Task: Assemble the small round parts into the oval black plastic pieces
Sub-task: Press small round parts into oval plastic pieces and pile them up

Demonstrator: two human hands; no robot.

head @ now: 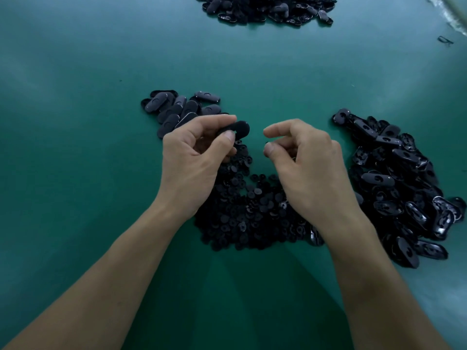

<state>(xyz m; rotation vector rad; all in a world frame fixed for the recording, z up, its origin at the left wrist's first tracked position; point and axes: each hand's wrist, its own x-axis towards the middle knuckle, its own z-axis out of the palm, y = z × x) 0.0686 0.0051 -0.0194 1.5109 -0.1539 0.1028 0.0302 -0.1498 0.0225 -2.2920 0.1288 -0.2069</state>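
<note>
Head view: a black oval plastic piece (239, 128) is pinched in the left hand (192, 160) at centre. The right hand (310, 168) is curled beside it, thumb and forefinger slightly apart; whether a part is held cannot be told. A heap of small round black parts (242, 213) lies at 6 o'clock, a large pile of loose ovals (404, 188) at 3 o'clock, and a smaller, likely finished batch (177, 109) at 11 o'clock. Most of the work is judged to remain.

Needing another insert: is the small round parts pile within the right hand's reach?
Likely yes: the right hand is directly over the small round parts pile, with nothing in between.
</note>
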